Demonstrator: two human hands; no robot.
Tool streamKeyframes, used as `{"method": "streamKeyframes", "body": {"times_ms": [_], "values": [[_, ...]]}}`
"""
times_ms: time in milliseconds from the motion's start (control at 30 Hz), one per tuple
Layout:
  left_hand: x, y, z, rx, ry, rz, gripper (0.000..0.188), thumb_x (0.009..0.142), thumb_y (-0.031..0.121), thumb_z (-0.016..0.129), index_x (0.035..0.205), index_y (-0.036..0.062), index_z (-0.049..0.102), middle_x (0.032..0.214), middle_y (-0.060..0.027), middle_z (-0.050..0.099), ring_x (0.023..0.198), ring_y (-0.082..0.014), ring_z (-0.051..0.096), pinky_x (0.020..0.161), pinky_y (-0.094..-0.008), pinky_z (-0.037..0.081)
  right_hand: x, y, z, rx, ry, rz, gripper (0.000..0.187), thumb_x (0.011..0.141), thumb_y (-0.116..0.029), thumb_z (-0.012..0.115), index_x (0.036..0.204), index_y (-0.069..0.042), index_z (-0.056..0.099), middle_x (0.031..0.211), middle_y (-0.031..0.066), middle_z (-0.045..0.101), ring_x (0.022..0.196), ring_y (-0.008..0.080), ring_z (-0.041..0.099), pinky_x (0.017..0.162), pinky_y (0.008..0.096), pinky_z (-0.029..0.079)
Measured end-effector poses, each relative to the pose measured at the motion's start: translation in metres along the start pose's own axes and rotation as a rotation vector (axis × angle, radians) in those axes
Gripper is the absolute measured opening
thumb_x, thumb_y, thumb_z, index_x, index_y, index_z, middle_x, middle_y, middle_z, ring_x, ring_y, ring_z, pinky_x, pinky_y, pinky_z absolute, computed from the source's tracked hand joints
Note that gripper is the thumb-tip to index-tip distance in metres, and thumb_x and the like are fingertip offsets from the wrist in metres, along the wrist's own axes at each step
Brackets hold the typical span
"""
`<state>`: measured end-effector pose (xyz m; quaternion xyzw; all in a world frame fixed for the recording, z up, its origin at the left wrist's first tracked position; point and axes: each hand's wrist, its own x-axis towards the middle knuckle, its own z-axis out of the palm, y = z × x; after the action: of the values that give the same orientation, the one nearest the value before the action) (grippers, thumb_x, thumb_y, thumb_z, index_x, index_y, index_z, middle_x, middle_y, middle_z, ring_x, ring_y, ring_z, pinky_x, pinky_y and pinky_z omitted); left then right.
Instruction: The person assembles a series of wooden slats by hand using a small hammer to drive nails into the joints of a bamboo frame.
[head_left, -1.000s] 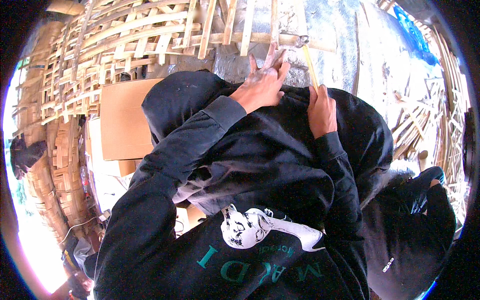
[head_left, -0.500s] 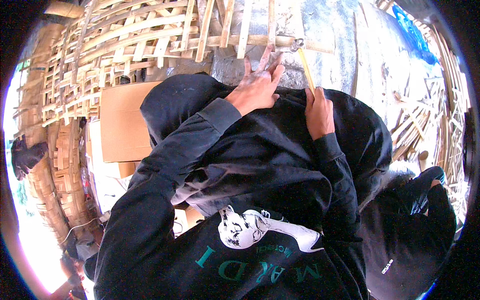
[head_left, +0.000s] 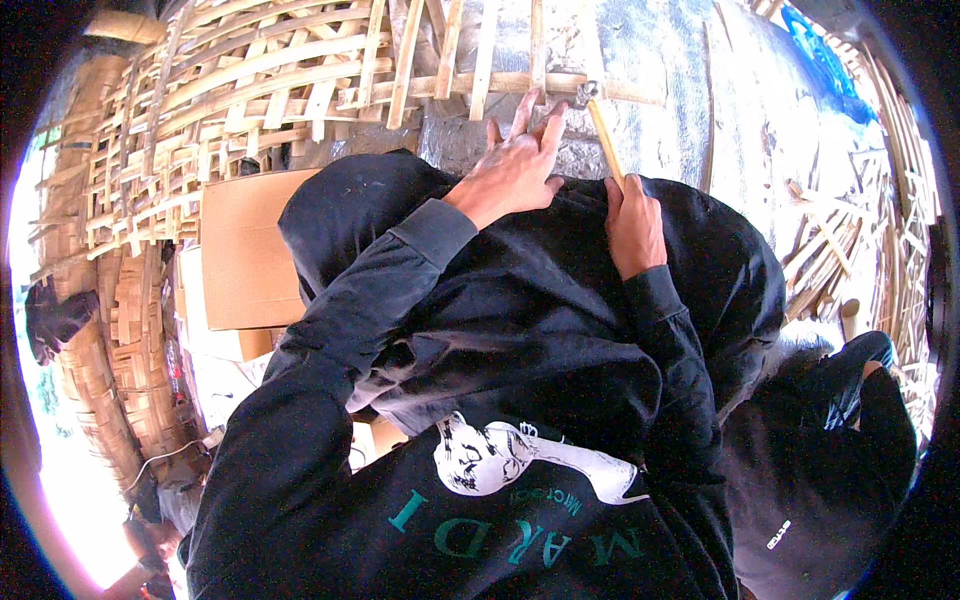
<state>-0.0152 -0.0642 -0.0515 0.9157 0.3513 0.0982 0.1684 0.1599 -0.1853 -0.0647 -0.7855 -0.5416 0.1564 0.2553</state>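
My right hand [head_left: 637, 230] is wrapped round the pale wooden handle of a hammer [head_left: 606, 140]. The small metal head lies at the bamboo crosspiece [head_left: 632, 92], close to the fingertips of my other hand. With fingers spread, my left hand [head_left: 512, 168] reaches to the lower end of an upright bamboo strip [head_left: 538, 50], where it meets the crosspiece. Its fingertips seem to touch there; any nail between them is too small to make out. Both the strip and the crosspiece belong to a bamboo lattice [head_left: 260, 75] that stretches off to the left.
A cardboard box [head_left: 250, 250] stands left of my knee. Silvery sheeting [head_left: 672, 130] lies beyond my legs. Loose bamboo strips [head_left: 825, 255] are piled at the right, near a blue plastic sheet [head_left: 825, 60]. Another person in dark clothes [head_left: 810, 490] sits close at my right.
The hammer head has shifted slightly left, nearer the left fingertips. My left hand has moved a little left and the lattice appears shifted slightly left too.
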Motion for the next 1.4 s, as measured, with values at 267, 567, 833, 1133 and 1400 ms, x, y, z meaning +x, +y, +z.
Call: {"method": "streamKeyframes", "body": {"times_ms": [267, 567, 833, 1133, 1400], "values": [[-0.003, 0.002, -0.012, 0.040, -0.094, 0.032, 0.102, 0.083, 0.023, 0.078, 0.161, -0.0034, 0.017, 0.147, -0.0286, 0.054, 0.158, -0.0458, 0.010, 0.108, -0.0849, 0.027, 0.002, 0.006, 0.002, 0.012, 0.017, -0.036, 0.035, 0.109, -0.030, 0.051, 0.096, 0.002, 0.055, 0.078, 0.0333, 0.065, 0.076, 0.0547, 0.065, 0.067, 0.0630, 0.049], [-0.006, 0.004, -0.006, 0.091, -0.032, 0.029, 0.099, 0.082, 0.023, 0.078, 0.159, -0.0038, 0.023, 0.150, -0.0242, 0.053, 0.159, -0.0436, 0.014, 0.107, -0.0839, 0.027, 0.003, -0.007, -0.014, 0.070, 0.016, 0.005, 0.033, 0.107, -0.027, 0.055, 0.094, 0.003, 0.055, 0.078, 0.0348, 0.064, 0.076, 0.0547, 0.064, 0.065, 0.0623, 0.048], [-0.001, 0.008, -0.006, 0.092, -0.092, -0.012, 0.099, 0.083, 0.024, 0.078, 0.159, -0.0046, 0.021, 0.141, -0.0253, 0.060, 0.158, -0.0440, 0.017, 0.107, -0.0842, 0.027, 0.004, 0.000, -0.015, 0.074, 0.012, -0.020, 0.031, 0.107, -0.024, 0.057, 0.092, 0.003, 0.055, 0.079, 0.0338, 0.065, 0.077, 0.0538, 0.064, 0.065, 0.0610, 0.049], [-0.002, 0.007, -0.005, 0.107, -0.039, 0.000, 0.103, 0.082, 0.026, 0.081, 0.159, -0.0053, 0.020, 0.135, -0.0263, 0.064, 0.157, -0.0451, 0.019, 0.105, -0.0845, 0.029, 0.003, -0.003, -0.013, 0.075, 0.021, -0.074, 0.029, 0.107, -0.023, 0.056, 0.094, 0.003, 0.054, 0.080, 0.0324, 0.065, 0.077, 0.0530, 0.064, 0.065, 0.0599, 0.049], [-0.005, 0.008, -0.006, 0.139, -0.027, 0.022, 0.102, 0.082, 0.026, 0.080, 0.158, -0.0078, 0.020, 0.129, -0.0282, 0.065, 0.157, -0.0443, 0.019, 0.105, -0.0839, 0.030, 0.002, -0.001, -0.009, -0.005, 0.007, -0.073, 0.031, 0.108, -0.026, 0.054, 0.096, 0.002, 0.054, 0.078, 0.0327, 0.065, 0.074, 0.0529, 0.065, 0.064, 0.0609, 0.050]]}}
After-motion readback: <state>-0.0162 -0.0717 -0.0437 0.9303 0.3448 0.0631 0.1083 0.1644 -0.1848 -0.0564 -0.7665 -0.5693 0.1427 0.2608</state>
